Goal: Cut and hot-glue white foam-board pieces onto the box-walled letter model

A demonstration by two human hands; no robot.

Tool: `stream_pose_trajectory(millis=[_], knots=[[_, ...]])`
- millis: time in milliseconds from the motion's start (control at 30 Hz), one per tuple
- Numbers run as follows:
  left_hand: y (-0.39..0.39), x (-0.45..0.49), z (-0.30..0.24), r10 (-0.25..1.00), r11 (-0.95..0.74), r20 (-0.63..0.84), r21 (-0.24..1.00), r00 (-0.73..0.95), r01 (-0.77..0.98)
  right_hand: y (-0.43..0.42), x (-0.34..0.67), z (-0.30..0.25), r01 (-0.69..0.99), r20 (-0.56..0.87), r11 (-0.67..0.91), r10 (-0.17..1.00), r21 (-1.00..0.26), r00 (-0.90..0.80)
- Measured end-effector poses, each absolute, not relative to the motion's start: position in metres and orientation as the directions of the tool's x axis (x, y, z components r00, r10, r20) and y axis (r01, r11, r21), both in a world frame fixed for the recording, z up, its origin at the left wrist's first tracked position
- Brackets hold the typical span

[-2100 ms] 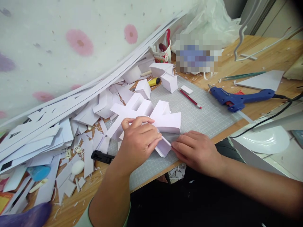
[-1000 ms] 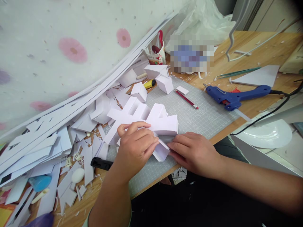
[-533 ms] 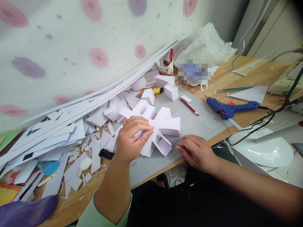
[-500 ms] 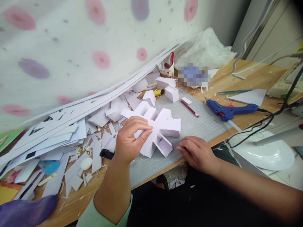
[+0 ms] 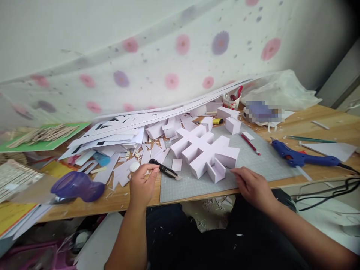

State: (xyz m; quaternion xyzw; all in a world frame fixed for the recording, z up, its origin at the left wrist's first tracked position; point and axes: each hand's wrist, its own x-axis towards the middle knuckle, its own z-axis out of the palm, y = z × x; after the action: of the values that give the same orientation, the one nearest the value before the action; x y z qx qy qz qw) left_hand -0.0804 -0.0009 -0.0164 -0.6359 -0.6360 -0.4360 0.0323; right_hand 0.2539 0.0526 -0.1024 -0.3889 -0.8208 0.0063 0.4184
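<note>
A white foam-board or card model (image 5: 201, 150) with several boxy arms lies on the grey cutting mat (image 5: 180, 191). My left hand (image 5: 143, 185) is left of it, thumb and fingertips pinched beside the back end of a black utility knife (image 5: 165, 169). Whether those fingertips touch the knife, or hold anything, I cannot tell. Just right of the model's nearest open box arm is my right hand (image 5: 254, 187), its fingers drawn together; anything between them is hidden. A small white square (image 5: 177, 164) lies between knife and model.
A blue glue gun (image 5: 303, 154), a red pencil (image 5: 250, 144) and a white block (image 5: 233, 125) lie to the right or behind. White offcuts (image 5: 123, 172) and long sheets (image 5: 118, 129) crowd the left. A purple container (image 5: 81, 186) sits near the front edge; a cup of tools (image 5: 231, 100) stands behind.
The view has swung left and up. My left hand has drawn back leftward off the model to beside the knife. My right hand stays close to the model's near arm.
</note>
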Motion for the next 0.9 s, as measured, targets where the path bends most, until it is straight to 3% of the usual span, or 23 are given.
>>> stream_pose_trajectory(millis=[100, 233, 600, 900], knots=[[-0.021, -0.096, -0.034, 0.826, -0.079, 0.517, 0.502, -0.226, 0.861, 0.053, 0.253, -0.105, 0.640, 0.703, 0.689, 0.638, -0.341, -0.313], [-0.022, -0.090, -0.047, 0.906, -0.019, 0.401, 0.361, -0.137, 0.932, 0.053, 0.253, -0.107, 0.664, 0.720, 0.674, 0.630, -0.324, -0.289], [0.060, -0.033, -0.034, 0.948, 0.181, 0.252, 0.067, -0.192, 0.981, 0.053, 0.252, -0.107, 0.634, 0.715, 0.689, 0.634, -0.350, -0.295], [0.069, -0.031, -0.028, 0.949, 0.266, 0.157, 0.059, -0.272, 0.962, 0.051, 0.251, -0.104, 0.611, 0.734, 0.700, 0.623, -0.370, -0.269]])
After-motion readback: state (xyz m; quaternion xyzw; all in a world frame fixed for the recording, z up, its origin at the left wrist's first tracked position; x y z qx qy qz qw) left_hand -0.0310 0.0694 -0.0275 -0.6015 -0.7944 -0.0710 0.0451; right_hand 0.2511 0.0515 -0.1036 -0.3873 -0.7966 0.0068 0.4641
